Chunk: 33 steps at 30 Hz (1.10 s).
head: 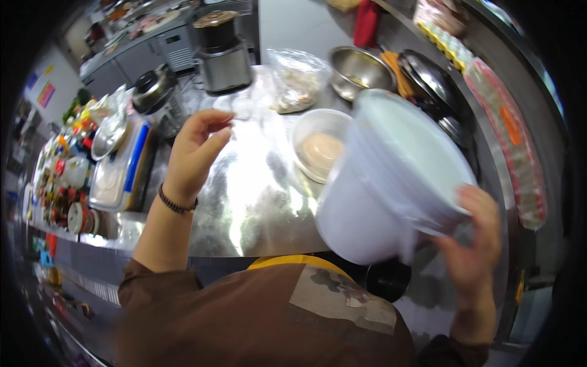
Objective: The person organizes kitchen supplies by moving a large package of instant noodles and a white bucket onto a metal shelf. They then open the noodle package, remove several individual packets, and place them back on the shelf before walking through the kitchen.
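Note:
My right hand (474,243) grips the rim of a large white plastic bucket (367,197), which is tilted at the right above the front of the steel table (224,229). The fingers are over the rim and the thumb is outside. My left hand (197,156), with a dark beaded bracelet at the wrist, is raised over the table, its fingers apart and nothing in it. Just behind the bucket stands a round translucent plastic tub (316,142); something pale brown shows at its bottom. The bucket's bottom inside is hidden.
At the back are a clear plastic bag of food (298,82), a steel bowl (362,71), a dark metal lid (429,75) and a steel appliance (224,64). To the left stand a blender (158,96), a blue-edged lidded container (117,169) and several bottles and jars (62,197).

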### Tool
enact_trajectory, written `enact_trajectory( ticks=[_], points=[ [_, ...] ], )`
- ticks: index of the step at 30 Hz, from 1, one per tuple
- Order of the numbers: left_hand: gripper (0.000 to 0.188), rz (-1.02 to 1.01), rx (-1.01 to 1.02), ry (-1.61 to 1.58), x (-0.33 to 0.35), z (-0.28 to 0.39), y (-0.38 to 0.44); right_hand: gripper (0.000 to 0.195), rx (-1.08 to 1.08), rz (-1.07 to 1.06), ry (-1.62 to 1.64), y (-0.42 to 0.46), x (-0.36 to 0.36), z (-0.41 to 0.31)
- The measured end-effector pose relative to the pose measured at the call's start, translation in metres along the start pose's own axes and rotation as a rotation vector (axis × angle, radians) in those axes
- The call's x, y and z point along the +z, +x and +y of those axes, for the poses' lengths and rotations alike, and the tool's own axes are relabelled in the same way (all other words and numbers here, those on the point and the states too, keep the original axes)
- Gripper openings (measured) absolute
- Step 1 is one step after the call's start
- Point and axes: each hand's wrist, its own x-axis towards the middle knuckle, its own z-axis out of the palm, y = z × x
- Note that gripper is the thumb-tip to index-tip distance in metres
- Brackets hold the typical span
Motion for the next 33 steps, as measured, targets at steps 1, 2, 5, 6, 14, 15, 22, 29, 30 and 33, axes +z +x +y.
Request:
enact_trajectory(
  ticks=[1, 2, 5, 6, 14, 15, 22, 29, 30, 33],
  points=[
    [0.024, 0.052, -0.02, 0.008, -0.015, -0.003, -0.011, 0.05, -0.096, 0.016, 0.052, 0.011, 0.03, 0.0],
    [0.023, 0.112, -0.055, 0.008, -0.027, -0.004, -0.023, 0.052, -0.151, 0.044, 0.116, 0.021, 0.061, -0.004],
    [0.022, 0.245, -0.14, 0.053, -0.058, -0.006, -0.067, 0.055, -0.222, 0.022, 0.342, 0.039, 0.162, -0.018],
    [0.021, 0.291, -0.178, 0.077, -0.068, -0.008, -0.082, 0.052, -0.241, -0.023, 0.355, 0.044, 0.192, -0.024],
    [0.018, 0.497, -0.291, 0.111, -0.102, -0.015, -0.16, 0.037, -0.452, 0.099, 0.402, 0.046, 0.32, -0.067],
    [0.019, 0.501, -0.316, 0.091, -0.1, -0.014, -0.157, 0.038, -0.441, 0.118, 0.418, 0.041, 0.327, -0.067],
    [0.023, 0.289, -0.239, 0.133, -0.054, -0.026, -0.115, 0.059, -0.203, -0.019, 0.365, 0.022, 0.262, -0.048],
    [0.027, -0.284, -0.029, 0.089, 0.102, -0.003, -0.013, 0.028, 0.208, 0.525, -0.182, -0.043, 0.018, 0.108],
    [0.028, -0.355, -0.045, 0.05, 0.135, 0.011, -0.003, 0.024, 0.232, 0.618, -0.279, -0.057, -0.02, 0.13],
    [0.04, -0.631, 0.178, 0.025, 0.242, 0.036, 0.038, 0.016, 0.466, 0.666, -0.476, -0.109, -0.134, 0.175]
  ],
)
